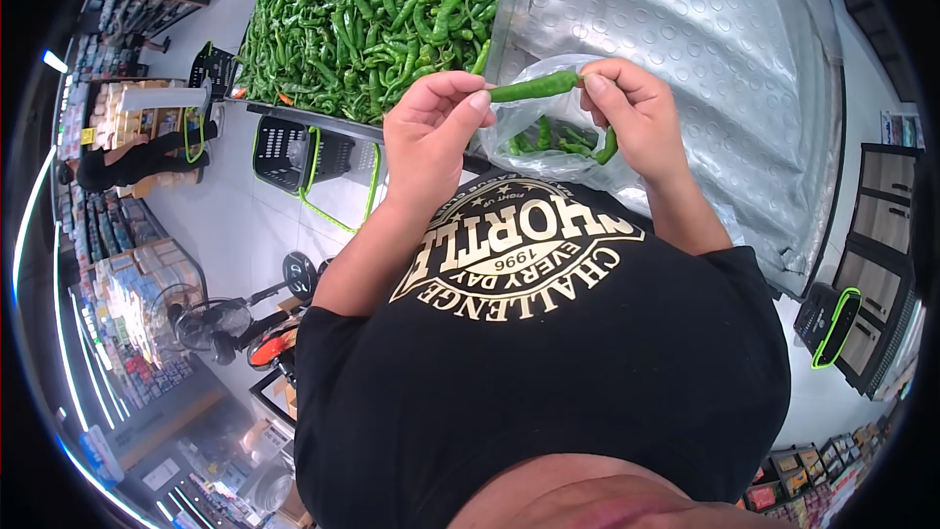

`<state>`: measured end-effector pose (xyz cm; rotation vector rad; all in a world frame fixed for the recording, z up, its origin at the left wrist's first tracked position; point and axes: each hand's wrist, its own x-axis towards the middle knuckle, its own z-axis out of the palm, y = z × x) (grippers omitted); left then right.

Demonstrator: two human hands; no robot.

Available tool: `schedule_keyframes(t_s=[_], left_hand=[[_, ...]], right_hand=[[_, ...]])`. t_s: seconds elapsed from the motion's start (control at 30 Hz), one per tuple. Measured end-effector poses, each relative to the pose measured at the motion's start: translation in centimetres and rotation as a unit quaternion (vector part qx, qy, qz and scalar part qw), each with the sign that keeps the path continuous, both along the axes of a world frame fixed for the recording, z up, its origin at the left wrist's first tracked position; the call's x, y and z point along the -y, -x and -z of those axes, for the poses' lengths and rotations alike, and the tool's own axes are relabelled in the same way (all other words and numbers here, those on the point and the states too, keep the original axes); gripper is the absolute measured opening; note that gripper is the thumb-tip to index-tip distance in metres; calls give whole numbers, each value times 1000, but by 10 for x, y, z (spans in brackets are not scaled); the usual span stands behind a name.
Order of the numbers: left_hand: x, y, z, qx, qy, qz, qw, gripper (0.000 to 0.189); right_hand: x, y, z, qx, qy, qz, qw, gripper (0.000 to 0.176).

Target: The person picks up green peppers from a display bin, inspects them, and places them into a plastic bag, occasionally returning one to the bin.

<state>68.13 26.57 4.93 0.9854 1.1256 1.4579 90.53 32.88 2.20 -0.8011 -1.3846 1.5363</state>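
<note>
A long green chili pepper (535, 87) is stretched level between my two hands. My left hand (436, 122) pinches one end with thumb and fingertips. At the other end, my right hand (634, 113) has its thumb and fingers closed on the pepper. Right below hangs a clear plastic bag (558, 67), its mouth spread, with several green peppers (544, 137) inside. A curved pepper (608, 146) shows just under my right fingers, at the bag's side.
A big heap of green peppers (372, 29) fills the display at the left, beside a silver dimpled sheet (666, 20). A black shopping basket (284, 152) with green handles stands below the heap. Farther left are a person in dark clothes (122, 165) and a fan (211, 323).
</note>
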Motion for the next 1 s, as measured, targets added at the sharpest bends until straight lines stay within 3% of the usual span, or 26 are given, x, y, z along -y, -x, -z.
schedule_keyframes(t_s=[0.23, 1.0], left_hand=[[1, 1, -2, -5, 24, 20, 1000, 19], [3, -3, -3, -33, 74, 64, 995, 23]], right_hand=[[-4, 0, 5, -49, 19, -12, 999, 20], [-6, 3, 6, -52, 20, -5, 998, 21]])
